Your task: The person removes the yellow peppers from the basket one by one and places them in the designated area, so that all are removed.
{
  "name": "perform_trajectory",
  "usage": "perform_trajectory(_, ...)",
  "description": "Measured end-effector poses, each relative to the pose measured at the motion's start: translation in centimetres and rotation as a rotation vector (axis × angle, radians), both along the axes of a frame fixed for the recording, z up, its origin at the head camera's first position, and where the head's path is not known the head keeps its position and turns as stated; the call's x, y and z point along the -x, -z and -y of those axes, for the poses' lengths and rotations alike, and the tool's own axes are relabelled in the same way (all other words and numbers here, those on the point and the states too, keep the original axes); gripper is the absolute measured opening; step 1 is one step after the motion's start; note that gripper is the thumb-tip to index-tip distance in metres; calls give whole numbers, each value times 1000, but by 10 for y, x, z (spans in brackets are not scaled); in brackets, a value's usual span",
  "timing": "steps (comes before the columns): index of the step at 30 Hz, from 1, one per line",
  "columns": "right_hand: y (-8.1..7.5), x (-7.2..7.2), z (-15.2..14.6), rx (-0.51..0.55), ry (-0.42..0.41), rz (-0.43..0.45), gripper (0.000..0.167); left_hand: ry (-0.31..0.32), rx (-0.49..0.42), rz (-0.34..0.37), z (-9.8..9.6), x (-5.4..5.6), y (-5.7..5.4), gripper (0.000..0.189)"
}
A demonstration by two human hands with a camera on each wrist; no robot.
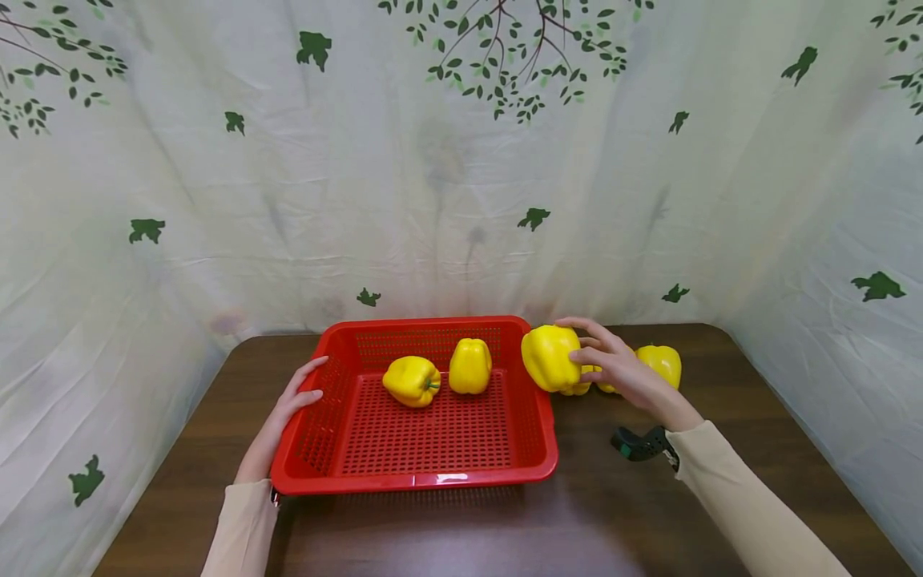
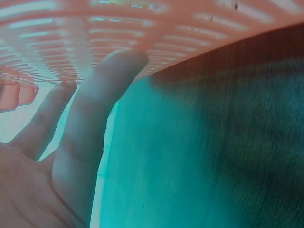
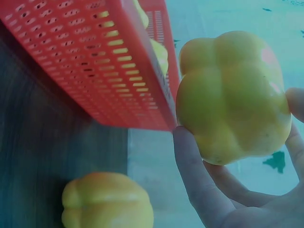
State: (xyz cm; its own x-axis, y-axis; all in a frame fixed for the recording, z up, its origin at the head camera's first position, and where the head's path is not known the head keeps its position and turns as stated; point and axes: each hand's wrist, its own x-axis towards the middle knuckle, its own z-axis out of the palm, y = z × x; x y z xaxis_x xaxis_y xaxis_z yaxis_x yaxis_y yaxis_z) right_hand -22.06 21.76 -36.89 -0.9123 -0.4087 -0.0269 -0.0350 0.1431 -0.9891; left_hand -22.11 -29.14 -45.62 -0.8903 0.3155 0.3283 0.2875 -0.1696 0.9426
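My right hand (image 1: pixel 613 365) holds a yellow bell pepper (image 1: pixel 550 358) between thumb and fingers, over the right rim of a red plastic basket (image 1: pixel 425 485). In the right wrist view the bell pepper (image 3: pixel 232 95) is up beside the basket wall (image 3: pixel 114 61), fingertips spread round its lower end. Two more yellow bell peppers, one on its side (image 1: pixel 413 381) and one lengthwise (image 1: pixel 470 366), lie inside the basket toward the back. My left hand (image 1: pixel 288 409) rests at the basket's left side, its extended fingers (image 2: pixel 90 109) touching the slotted outer wall (image 2: pixel 118 28) in the left wrist view.
Several yellow bell peppers, one of them (image 1: pixel 659 365) at the far right, lie on the dark wooden table (image 1: pixel 598 513), partly hidden behind my right hand. A pale curtain (image 1: pixel 433 200) with a leaf print hangs behind and on both sides of the table.
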Motion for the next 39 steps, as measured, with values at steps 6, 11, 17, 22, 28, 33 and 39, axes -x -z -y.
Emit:
perform_trajectory(6,3,-3,-9,-10,28,11,54,7,10,44,1,-4,-1,54)
perform_trajectory(11,9,-6,-16,-5,37,17,52,10,7,51,0,-5,-1,53)
perform_trajectory(17,18,-9,-25,11,33,18,50,-15,13,11,-1,-2,0,59)
perform_trajectory(22,25,-11,-31,14,24,9,50,-22,9,16,-1,-2,1,58)
perform_trajectory(28,34,-15,-36,-33,33,25,52,-9,1,14,0,-1,1,59)
perform_trajectory(33,40,-19,-39,-62,36,56,57,-14,16,25,0,-2,0,56)
perform_trajectory(39,50,-24,-43,-68,16,63,57,-21,23,25,0,-2,0,56)
